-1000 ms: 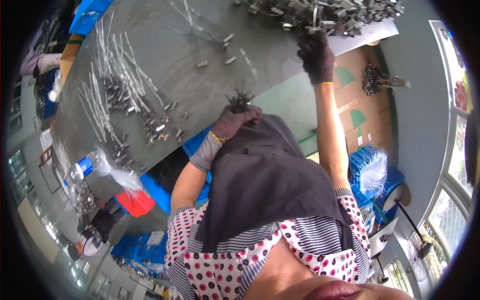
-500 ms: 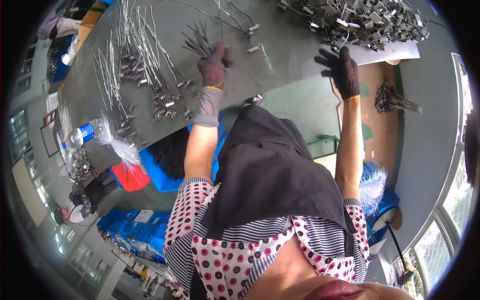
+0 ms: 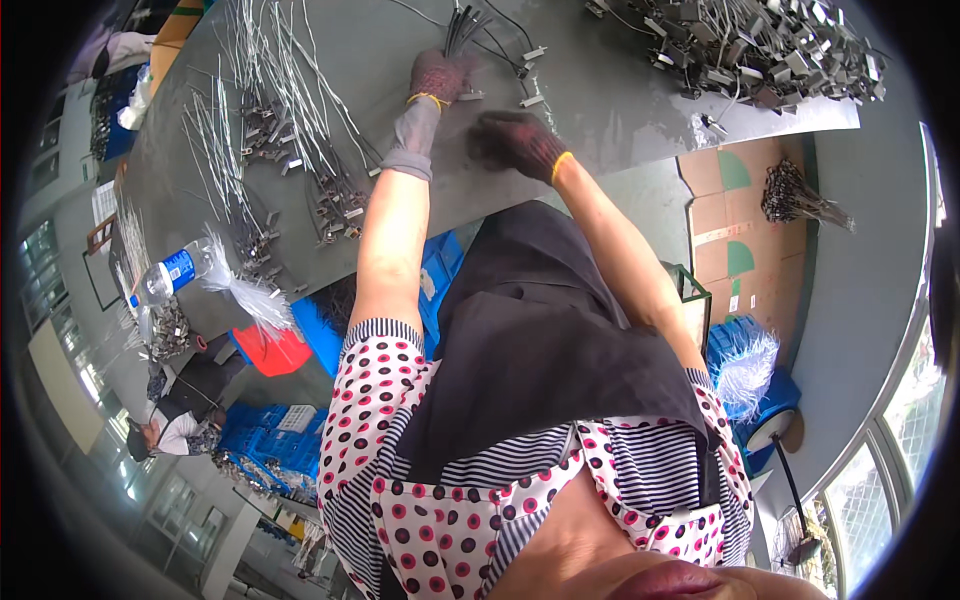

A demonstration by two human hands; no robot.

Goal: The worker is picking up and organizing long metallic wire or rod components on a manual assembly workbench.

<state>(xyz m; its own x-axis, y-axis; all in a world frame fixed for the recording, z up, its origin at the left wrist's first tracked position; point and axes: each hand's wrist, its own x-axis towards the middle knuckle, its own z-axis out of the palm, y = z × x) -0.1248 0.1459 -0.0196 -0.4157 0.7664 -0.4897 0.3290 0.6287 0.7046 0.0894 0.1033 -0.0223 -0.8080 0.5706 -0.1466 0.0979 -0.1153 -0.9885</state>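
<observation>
My left hand (image 3: 440, 77), in a dark red-and-black knit glove, closes around a bunch of dark wires (image 3: 466, 30) whose ends fan out beyond the fingers. A small light-coloured connector (image 3: 470, 96) lies right beside that hand. My right hand (image 3: 515, 145), gloved the same way, is just to the right and nearer to me, over the grey table (image 3: 590, 110). Motion smears its fingers, so I cannot see whether they grip anything. Cables with small metal-and-white connectors (image 3: 535, 53) lie beyond it.
A large heap of metal connector pieces (image 3: 770, 50) covers the table's far right. Rows of light wires with connectors (image 3: 290, 90) lie on the left, near a plastic bottle (image 3: 170, 275). Below the table are a red bin (image 3: 272, 350) and blue crates (image 3: 440, 275). Another person (image 3: 175, 430) is far left.
My right hand has swung left from beside the connector heap to near my left hand. My left hand, with the wires, has moved slightly farther away, and the wires now point away from me.
</observation>
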